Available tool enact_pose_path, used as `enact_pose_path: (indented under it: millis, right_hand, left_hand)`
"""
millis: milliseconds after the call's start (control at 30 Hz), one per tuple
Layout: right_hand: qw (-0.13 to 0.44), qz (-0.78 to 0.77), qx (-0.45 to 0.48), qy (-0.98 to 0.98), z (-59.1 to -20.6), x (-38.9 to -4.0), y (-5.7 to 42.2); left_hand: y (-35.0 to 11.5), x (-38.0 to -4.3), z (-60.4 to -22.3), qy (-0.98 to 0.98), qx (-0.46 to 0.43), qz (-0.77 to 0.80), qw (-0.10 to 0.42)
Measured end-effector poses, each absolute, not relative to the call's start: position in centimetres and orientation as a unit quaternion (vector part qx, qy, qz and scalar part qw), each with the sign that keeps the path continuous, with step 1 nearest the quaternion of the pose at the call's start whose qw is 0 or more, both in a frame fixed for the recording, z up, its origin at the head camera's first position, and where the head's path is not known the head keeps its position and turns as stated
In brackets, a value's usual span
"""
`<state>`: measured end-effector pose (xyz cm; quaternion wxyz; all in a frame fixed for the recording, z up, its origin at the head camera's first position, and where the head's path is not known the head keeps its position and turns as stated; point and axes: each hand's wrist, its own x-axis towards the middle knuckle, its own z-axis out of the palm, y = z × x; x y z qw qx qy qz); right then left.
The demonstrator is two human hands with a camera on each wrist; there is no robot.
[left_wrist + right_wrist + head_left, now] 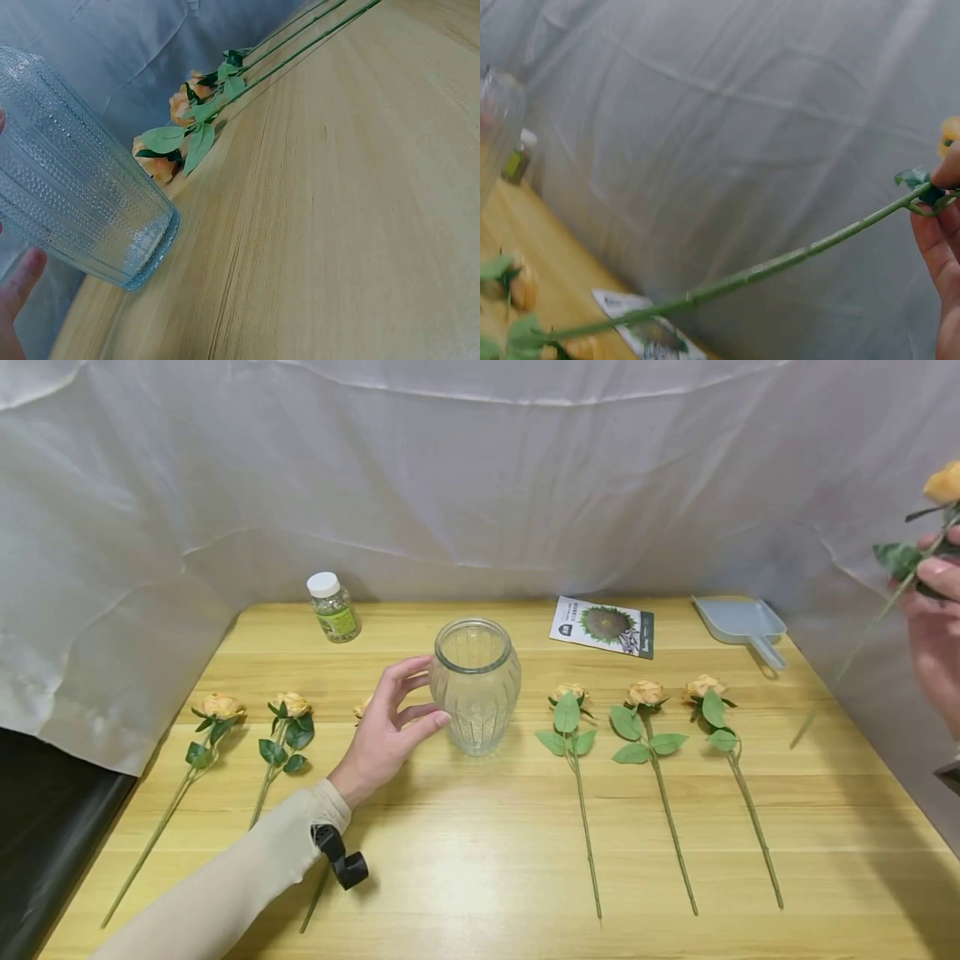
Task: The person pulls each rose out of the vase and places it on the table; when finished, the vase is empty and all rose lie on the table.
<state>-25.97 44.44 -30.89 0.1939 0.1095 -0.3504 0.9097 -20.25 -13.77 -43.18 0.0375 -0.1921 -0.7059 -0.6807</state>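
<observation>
A clear ribbed glass vase (477, 702) stands upright near the middle of the wooden table. My left hand (390, 727) is at its left side, fingers spread and gently bent, with the thumb tip overlapping the glass. In the left wrist view, the vase (82, 172) fills the left side and part of the thumb (22, 281) shows beside it. Raised off the table at the far right, my right hand (937, 602) pinches a yellow rose (942, 483) by its stem just below the bloom. The long green stem (780, 262) slants down toward the table.
Three roses (648, 727) lie right of the vase; others, including one rose (285, 735), lie left, one partly under my left arm. Behind stand a white-capped jar (335, 610), a seed packet (600, 627) and a grey dustpan (738, 620). A grey curtain (480, 485) hangs along the back.
</observation>
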Motion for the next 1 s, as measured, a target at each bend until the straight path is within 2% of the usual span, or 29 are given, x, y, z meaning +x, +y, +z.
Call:
enact_pose_path:
  millis: [200,367,567,667,733,900,1000]
  right_hand:
    - [0.150,0.921,0.080,-0.352,-33.8,-25.2,47.6]
    - [0.152,0.861,0.040,-0.484,-36.1,-23.0,48.5]
    - [0.132,0.835,0.069,-0.530,-39.6,-21.3,48.7]
    - [0.104,0.819,0.067,-0.561,-41.3,-20.5,48.8]
    - [0.081,0.788,0.023,-0.610,-42.1,-19.9,48.9]
    - [0.009,0.629,-0.068,-0.774,-43.8,-19.3,48.9]
    - [-0.018,0.549,-0.074,-0.833,-44.8,-19.1,49.0]
  left_hand:
    - [-13.8,-20.2,-43.2,-0.708,-0.188,-0.680,0.035]
    - [-13.8,-20.2,-43.2,-0.708,-0.190,-0.679,0.034]
    - [-13.8,-20.2,-43.2,-0.709,-0.192,-0.677,0.037]
    - [-13.8,-20.2,-43.2,-0.710,-0.193,-0.677,0.039]
    - [-13.8,-20.2,-43.2,-0.710,-0.193,-0.676,0.039]
    - [-13.8,-20.2,-43.2,-0.709,-0.193,-0.677,0.039]
    - [-13.8,-20.3,-43.1,-0.709,-0.196,-0.677,0.038]
